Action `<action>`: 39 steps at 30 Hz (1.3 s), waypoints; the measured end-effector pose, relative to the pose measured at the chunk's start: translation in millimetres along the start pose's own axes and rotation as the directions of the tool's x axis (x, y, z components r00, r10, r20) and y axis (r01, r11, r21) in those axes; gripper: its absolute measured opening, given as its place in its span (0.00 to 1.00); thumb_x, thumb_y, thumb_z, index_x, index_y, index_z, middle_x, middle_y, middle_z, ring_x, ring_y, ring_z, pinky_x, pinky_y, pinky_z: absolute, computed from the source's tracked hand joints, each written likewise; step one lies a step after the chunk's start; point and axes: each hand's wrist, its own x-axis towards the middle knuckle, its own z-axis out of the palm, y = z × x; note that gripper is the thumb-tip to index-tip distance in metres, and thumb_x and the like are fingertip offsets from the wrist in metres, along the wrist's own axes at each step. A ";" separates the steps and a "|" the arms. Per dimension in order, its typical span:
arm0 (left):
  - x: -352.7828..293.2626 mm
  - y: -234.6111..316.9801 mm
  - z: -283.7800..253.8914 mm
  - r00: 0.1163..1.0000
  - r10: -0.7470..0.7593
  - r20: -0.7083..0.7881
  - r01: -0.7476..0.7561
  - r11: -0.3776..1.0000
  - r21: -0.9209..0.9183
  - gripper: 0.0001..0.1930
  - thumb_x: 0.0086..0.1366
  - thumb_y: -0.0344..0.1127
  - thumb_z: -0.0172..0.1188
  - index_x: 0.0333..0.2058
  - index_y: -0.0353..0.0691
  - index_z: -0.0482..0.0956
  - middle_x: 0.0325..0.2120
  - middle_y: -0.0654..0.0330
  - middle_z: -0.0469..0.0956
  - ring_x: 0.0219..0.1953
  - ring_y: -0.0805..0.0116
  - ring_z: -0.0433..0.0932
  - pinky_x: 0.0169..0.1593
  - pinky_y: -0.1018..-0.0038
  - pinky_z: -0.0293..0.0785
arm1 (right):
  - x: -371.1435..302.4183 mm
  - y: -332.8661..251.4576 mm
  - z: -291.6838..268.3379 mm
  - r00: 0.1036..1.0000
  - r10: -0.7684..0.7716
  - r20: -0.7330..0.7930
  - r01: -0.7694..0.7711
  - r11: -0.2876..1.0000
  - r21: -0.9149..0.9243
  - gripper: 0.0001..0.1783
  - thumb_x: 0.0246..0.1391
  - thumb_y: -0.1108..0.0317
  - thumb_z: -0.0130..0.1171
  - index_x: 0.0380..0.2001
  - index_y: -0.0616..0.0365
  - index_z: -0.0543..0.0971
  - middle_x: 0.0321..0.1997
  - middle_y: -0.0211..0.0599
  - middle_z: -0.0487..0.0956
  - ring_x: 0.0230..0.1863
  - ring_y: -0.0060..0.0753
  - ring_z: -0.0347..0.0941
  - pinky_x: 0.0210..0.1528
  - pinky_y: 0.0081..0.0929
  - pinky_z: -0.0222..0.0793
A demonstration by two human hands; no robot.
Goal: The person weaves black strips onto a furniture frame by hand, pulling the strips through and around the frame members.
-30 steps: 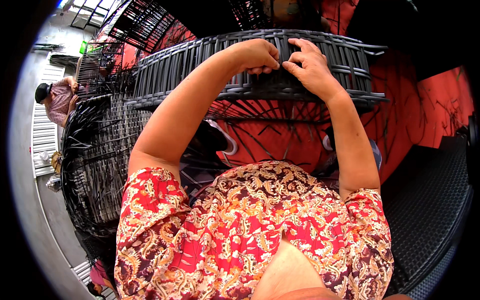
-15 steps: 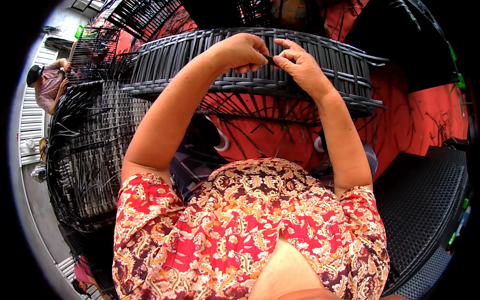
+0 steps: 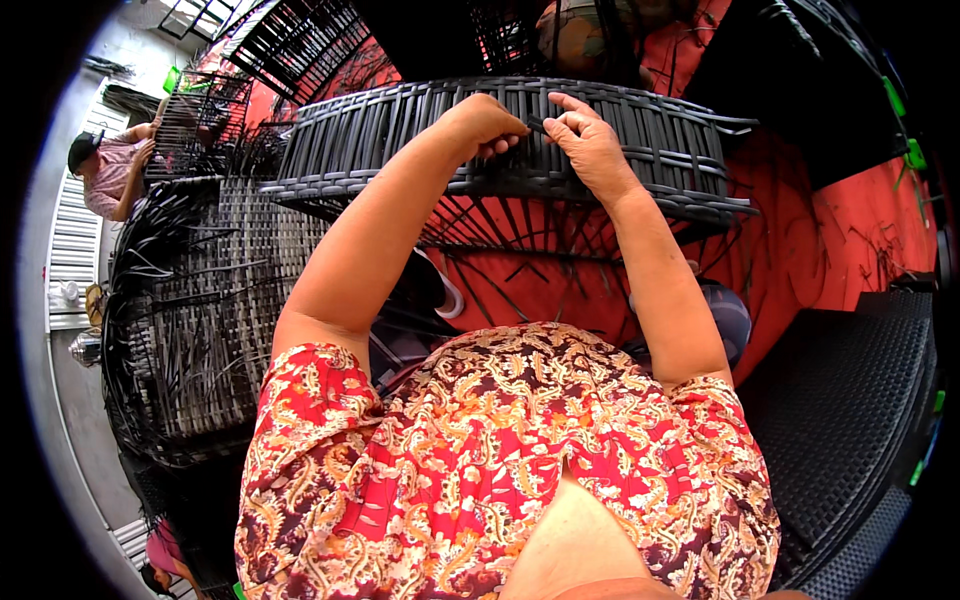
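Across the upper middle of the view, well forward of the wearer's body, a dark grey woven piece (image 3: 340, 150) spans from left to right. Its slats run close-set between a braided upper edge and a braided lower edge; loose ends jut past its right side. Thin dark rods fan out below the lower edge, over red floor (image 3: 790, 285) littered with cut strands.

Both hands at the front of the weave, near its middle, close together but apart. Left hand (image 3: 485, 128): fingers curled under, thumb and forefinger closed on a short dark strip (image 3: 536, 124). Right hand (image 3: 592, 150): forefinger lifted and nearly straight, other fingers bent, thumb tip at the strip's far end. Whether the right fingers pinch it or only rest against it, cannot tell; too small and dark there.

Wearer's patterned red shirt (image 3: 510, 430) fills the lower part, both forearms reaching up from it. To the left, a larger grey-and-black woven form (image 3: 240, 300), ragged strands bristling along its outer edge. Beyond that, a person in a dark cap (image 3: 108, 178), arms toward an open black lattice (image 3: 200, 125). Lower right: a black woven panel (image 3: 835, 400), finely textured, curved by the lens.
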 end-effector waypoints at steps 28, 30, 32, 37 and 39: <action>-31.5 21.0 22.7 0.909 0.207 0.361 -0.292 0.935 0.200 0.04 0.51 0.30 0.56 0.26 0.37 0.74 0.11 0.66 0.67 0.09 0.79 0.60 0.12 0.81 0.52 | -28.7 -40.2 -31.5 0.977 0.058 0.207 0.088 0.772 -0.630 0.09 0.51 0.62 0.55 0.23 0.55 0.76 0.61 0.37 0.62 0.64 0.47 0.48 0.62 0.40 0.44; -25.4 18.2 25.1 0.911 0.211 0.355 -0.278 0.949 0.148 0.05 0.49 0.31 0.57 0.21 0.37 0.73 0.10 0.66 0.66 0.09 0.79 0.60 0.12 0.80 0.51 | -28.4 -35.4 -33.8 0.979 0.012 0.205 0.118 0.782 -0.612 0.09 0.49 0.61 0.56 0.24 0.54 0.77 0.60 0.35 0.63 0.64 0.46 0.49 0.61 0.41 0.45; -22.1 17.7 26.7 0.908 0.211 0.362 -0.253 0.965 0.072 0.04 0.48 0.30 0.57 0.21 0.37 0.73 0.10 0.66 0.66 0.09 0.78 0.60 0.12 0.79 0.51 | -28.7 -34.6 -35.7 0.979 -0.040 0.201 0.156 0.780 -0.606 0.08 0.48 0.62 0.57 0.25 0.55 0.77 0.58 0.37 0.65 0.62 0.47 0.53 0.60 0.40 0.48; -17.8 11.8 31.2 0.911 0.266 0.315 -0.321 0.938 0.134 0.04 0.46 0.30 0.55 0.20 0.36 0.73 0.10 0.66 0.66 0.08 0.78 0.59 0.12 0.80 0.52 | -29.9 -35.6 -36.7 0.979 -0.099 0.179 0.181 0.825 -0.535 0.07 0.47 0.65 0.58 0.28 0.55 0.77 0.55 0.42 0.67 0.59 0.45 0.57 0.59 0.38 0.51; -38.8 24.6 24.0 0.909 0.303 0.285 -0.359 0.918 0.169 0.04 0.45 0.30 0.54 0.20 0.35 0.73 0.10 0.65 0.67 0.09 0.78 0.60 0.12 0.81 0.54 | -32.2 -36.6 -38.5 0.992 -0.072 0.107 0.114 0.875 -0.471 0.07 0.47 0.65 0.58 0.30 0.55 0.77 0.55 0.42 0.68 0.59 0.45 0.58 0.59 0.38 0.52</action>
